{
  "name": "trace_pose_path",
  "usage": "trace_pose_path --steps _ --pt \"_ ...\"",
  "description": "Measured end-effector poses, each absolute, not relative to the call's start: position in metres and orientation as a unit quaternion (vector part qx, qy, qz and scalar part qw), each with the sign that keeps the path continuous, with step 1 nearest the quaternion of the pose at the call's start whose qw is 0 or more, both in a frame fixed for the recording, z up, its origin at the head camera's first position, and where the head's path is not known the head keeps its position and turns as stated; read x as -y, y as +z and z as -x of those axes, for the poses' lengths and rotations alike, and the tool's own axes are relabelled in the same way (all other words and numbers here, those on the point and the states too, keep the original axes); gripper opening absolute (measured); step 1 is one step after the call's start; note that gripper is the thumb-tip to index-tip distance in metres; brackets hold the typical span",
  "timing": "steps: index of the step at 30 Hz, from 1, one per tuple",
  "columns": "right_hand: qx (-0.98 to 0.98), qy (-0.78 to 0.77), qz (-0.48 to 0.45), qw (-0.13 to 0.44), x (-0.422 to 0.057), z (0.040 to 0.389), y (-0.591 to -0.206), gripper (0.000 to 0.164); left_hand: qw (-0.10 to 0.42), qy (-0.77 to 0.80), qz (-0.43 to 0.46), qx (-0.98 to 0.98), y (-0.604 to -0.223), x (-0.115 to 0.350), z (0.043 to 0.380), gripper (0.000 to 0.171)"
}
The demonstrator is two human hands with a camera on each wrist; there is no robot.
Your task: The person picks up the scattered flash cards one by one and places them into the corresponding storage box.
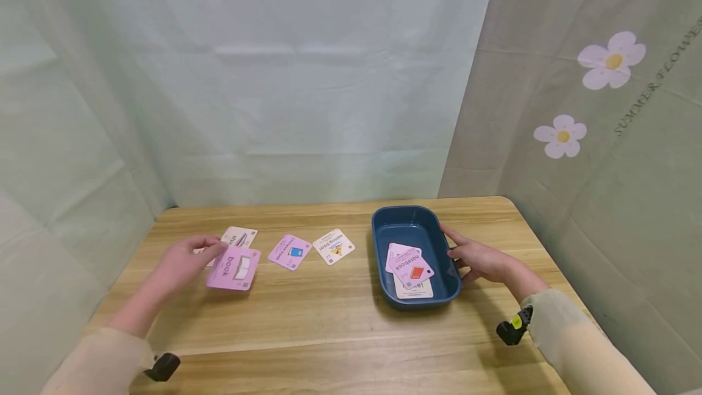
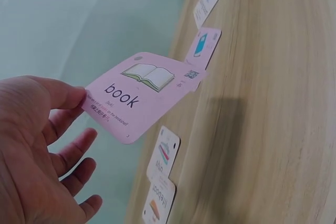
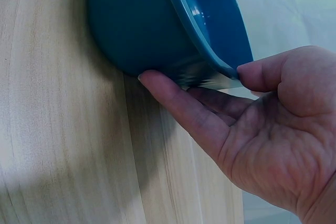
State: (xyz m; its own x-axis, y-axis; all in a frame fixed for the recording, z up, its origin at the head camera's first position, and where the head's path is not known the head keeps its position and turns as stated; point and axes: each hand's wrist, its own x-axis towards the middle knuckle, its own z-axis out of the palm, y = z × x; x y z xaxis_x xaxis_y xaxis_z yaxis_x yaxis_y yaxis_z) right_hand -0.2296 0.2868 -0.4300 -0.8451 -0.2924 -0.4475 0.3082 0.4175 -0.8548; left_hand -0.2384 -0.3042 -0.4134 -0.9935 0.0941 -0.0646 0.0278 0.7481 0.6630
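Note:
My left hand (image 1: 183, 264) pinches a corner of a pink book card (image 1: 233, 270) between thumb and fingers, raised above the table at the left. Behind it lies a ship card (image 1: 241, 235), and the left wrist view also shows a lifeboat card (image 2: 159, 200) at the ship card's edge. My right hand (image 1: 485, 261) rests against the right side of a dark blue tray (image 1: 403, 215), its thumb at the rim and an extended finger along the outer wall. Inside the tray, a notebook card (image 1: 407, 266) overlaps another pink card (image 1: 392, 252) and a white card (image 1: 421, 290).
A Chinese book card (image 1: 286, 251) and a sailing boat card (image 1: 332, 242) lie between the left hand and the tray. Wood shows on the table (image 1: 307, 334) in front of them. Curtains (image 1: 329, 78) hang behind the table and on both sides.

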Motion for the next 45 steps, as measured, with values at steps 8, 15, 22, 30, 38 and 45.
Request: trace_pose_path --steps 8,15,22,30,38,45 --pt "-0.795 -0.538 -0.003 0.279 -0.287 0.230 -0.430 0.071 0.040 0.385 -0.025 -0.922 -0.413 0.298 0.239 0.053" --pt "-0.794 -0.539 -0.001 0.280 -0.287 0.230 -0.430 0.071 0.033 0.407 -0.023 -0.913 -0.413 0.291 0.240 0.051" --pt "-0.793 -0.542 0.000 0.279 -0.286 0.230 -0.429 0.071 0.032 0.417 -0.020 -0.908 -0.412 0.284 0.239 0.051" --pt "-0.794 -0.540 0.001 0.280 -0.286 0.230 -0.429 0.071 0.021 0.431 -0.028 -0.902 -0.413 0.275 0.239 0.047" --pt "-0.794 -0.540 -0.002 0.279 -0.286 0.230 -0.430 0.071 0.019 0.449 -0.019 -0.893 -0.411 0.265 0.240 0.048" --pt "-0.792 -0.543 -0.003 0.280 -0.286 0.230 -0.429 0.071 0.011 0.460 -0.019 -0.888 -0.406 0.252 0.241 0.050"
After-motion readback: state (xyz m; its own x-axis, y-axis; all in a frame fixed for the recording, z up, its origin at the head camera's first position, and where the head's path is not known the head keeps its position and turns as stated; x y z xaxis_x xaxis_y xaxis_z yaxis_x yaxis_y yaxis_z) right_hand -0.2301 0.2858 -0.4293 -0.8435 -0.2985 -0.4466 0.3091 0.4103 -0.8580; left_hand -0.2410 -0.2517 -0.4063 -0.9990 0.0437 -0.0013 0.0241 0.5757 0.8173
